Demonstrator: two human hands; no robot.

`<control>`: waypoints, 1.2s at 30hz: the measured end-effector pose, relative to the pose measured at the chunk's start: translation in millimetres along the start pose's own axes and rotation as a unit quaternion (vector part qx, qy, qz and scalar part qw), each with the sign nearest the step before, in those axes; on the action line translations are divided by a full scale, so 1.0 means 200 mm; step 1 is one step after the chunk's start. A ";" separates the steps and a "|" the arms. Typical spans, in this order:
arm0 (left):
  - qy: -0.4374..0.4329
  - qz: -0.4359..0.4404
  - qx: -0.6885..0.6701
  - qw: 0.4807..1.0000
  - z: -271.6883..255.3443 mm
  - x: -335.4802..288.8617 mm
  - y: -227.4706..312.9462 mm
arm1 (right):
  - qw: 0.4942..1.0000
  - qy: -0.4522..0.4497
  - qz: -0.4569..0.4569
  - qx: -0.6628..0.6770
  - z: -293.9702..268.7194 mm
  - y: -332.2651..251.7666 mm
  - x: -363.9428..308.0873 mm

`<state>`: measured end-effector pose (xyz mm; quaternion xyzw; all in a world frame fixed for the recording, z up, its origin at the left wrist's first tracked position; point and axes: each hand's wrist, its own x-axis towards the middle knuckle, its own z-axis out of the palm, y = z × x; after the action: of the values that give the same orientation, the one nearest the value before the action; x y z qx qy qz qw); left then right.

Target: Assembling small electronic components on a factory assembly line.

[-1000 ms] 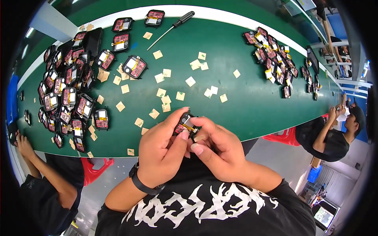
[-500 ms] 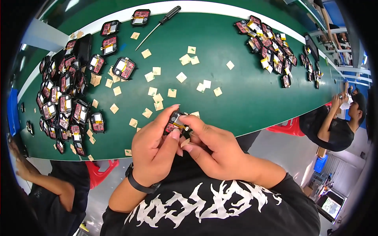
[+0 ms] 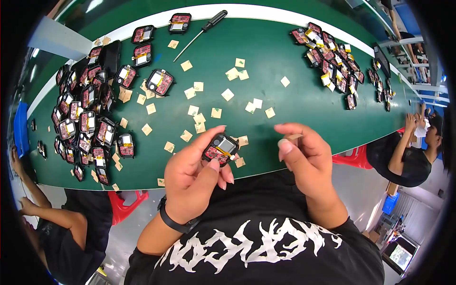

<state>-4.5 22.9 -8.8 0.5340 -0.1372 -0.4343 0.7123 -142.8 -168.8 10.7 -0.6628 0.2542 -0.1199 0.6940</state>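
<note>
My left hand (image 3: 189,176) grips a small black device housing (image 3: 222,149) by its edges, thumb on the front. A red circuit board, a silvery-grey rectangle and a strip of yellow tape show inside it. Off to the right, apart from the housing, my right hand (image 3: 309,159) pinches a small tan paper square (image 3: 294,137) between thumb and forefinger. Several similar paper squares (image 3: 216,113) lie scattered over the green table beyond my hands, some with green marks.
Open housings (image 3: 87,121) are heaped at the left, and another cluster (image 3: 332,59) lies at the far right. A screwdriver (image 3: 214,20) rests near the table's far edge. One person (image 3: 61,228) sits to the left, another (image 3: 408,147) to the right. Red stools (image 3: 124,204) stand beside the table.
My right hand has moved away from the housing to the right, pinching the paper square. More of the housing's inside shows in my left hand. The view has shifted slightly.
</note>
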 end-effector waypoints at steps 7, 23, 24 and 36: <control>-0.005 0.080 0.139 0.987 -0.01 -0.03 -0.02 | 0.977 0.016 -0.120 -0.177 -0.13 -0.04 0.03; 0.431 0.281 0.587 0.625 -0.56 -0.12 0.35 | 0.751 0.325 -0.083 -0.569 -0.70 0.20 0.11; 0.443 0.281 0.596 0.608 -0.60 -0.12 0.36 | 0.751 0.325 -0.085 -0.569 -0.72 0.21 0.11; 0.468 0.318 0.684 0.460 -0.60 -0.04 0.39 | 0.804 0.343 -0.112 -0.472 -0.79 0.17 0.09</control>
<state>107.6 109.9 15.2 0.8925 -0.1968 0.3711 0.1644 -214.5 -309.5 -24.9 -0.8482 0.4250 -0.2812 0.1446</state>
